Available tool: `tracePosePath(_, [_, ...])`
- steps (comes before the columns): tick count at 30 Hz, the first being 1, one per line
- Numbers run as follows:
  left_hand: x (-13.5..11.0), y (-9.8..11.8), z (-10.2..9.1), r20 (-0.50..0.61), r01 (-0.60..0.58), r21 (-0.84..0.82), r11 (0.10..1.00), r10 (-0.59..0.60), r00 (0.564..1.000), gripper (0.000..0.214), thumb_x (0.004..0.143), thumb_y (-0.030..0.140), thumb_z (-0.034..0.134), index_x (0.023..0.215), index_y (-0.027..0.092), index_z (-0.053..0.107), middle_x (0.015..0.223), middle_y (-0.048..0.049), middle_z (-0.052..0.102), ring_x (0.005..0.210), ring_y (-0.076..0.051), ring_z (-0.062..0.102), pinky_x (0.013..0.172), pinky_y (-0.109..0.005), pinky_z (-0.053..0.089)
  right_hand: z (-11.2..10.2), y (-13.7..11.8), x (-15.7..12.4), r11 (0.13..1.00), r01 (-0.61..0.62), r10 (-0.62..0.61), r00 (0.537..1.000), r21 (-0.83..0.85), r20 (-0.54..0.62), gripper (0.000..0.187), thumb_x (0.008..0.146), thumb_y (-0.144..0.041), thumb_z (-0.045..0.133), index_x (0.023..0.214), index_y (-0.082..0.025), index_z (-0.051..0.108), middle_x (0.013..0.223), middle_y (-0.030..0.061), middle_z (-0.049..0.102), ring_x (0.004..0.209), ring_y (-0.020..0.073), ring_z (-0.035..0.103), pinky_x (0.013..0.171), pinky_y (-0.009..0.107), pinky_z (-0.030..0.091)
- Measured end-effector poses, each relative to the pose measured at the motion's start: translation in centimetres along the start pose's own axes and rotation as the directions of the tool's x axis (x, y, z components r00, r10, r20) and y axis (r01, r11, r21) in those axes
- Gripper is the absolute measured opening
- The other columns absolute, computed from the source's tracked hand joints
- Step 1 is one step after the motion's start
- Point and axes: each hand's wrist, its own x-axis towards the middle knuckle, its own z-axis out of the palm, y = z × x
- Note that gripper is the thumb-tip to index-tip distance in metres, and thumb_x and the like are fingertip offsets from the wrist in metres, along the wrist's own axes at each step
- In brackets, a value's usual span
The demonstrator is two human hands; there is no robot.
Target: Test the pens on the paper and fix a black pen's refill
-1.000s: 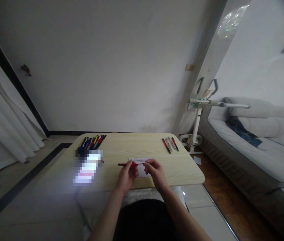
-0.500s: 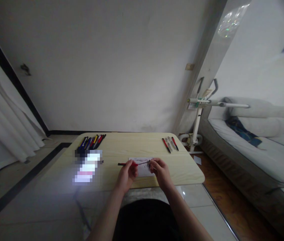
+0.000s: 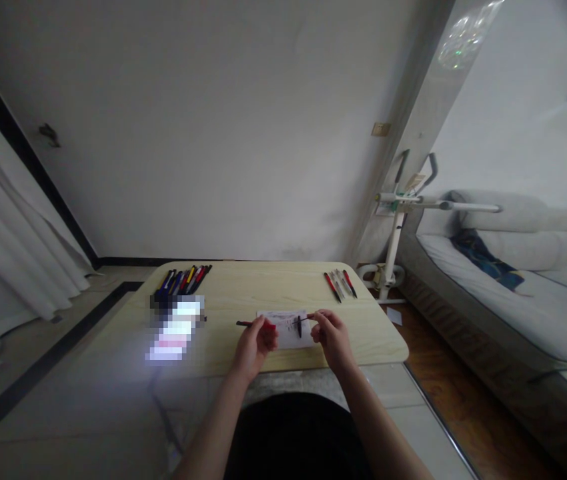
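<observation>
In the head view, the left hand (image 3: 256, 343) is pinching a red-and-black pen barrel (image 3: 245, 324), which is pointing leftward over the near half of the table (image 3: 263, 283), beside the left edge of a marked sheet of paper (image 3: 286, 339). The right hand (image 3: 332, 335), its fingers curling in, is pinching a thin dark rod (image 3: 309, 317) above the paper's right side. The hands are now standing further apart than a moment ago, the right one having moved rightward, so the rod is no longer reaching the barrel; the pen is apparently coming apart into separate pieces. A small black piece (image 3: 300, 327) is now showing over the paper between them; whether it is touching the rod, I cannot tell. Other pens are lying in a far-left group (image 3: 186, 280) and a far-right group (image 3: 336, 287).
</observation>
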Motion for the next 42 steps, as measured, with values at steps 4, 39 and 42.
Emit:
tracePosePath(4, [-0.1,0.0,-0.1,0.023,-0.014,0.052,0.999,0.013,1.0,0.023,0.071,0.037,0.059,0.074,0.015,0.053,0.058,-0.0024,0.063,0.045,-0.011,0.055,0.043,-0.021,0.039,-0.8,0.3,0.9,0.998,0.047,-0.048,0.999,-0.051,-0.024,0.024,0.066,-0.035,0.062,0.08,-0.016,0.056,0.068,0.0008,0.062,0.038,0.0042,0.039,0.035,0.019,0.027])
tracePosePath(39, [0.2,-0.6,0.0,-0.027,-0.095,0.059,0.994,0.097,0.995,0.027,0.065,0.037,0.066,0.067,0.014,0.053,0.057,0.0017,0.056,0.048,-0.007,0.051,0.043,-0.019,0.039,-0.8,1.1,1.1,0.71,0.258,-0.279,0.957,-0.655,0.075,0.024,0.073,-0.041,0.05,0.076,-0.019,0.06,0.06,0.0015,0.058,0.047,0.0133,0.048,0.046,0.025,0.035])
tracePosePath(42, [0.3,-0.8,0.1,-0.03,-0.109,0.103,0.989,0.113,0.993,0.028,0.064,0.037,0.067,0.068,0.014,0.052,0.057,0.0019,0.056,0.048,-0.008,0.052,0.044,-0.019,0.04,0.1,1.4,-0.6,0.723,0.295,-0.28,0.952,-0.625,0.126,0.021,0.073,-0.038,0.052,0.085,-0.02,0.058,0.06,-0.0007,0.056,0.047,0.0118,0.045,0.047,0.024,0.034])
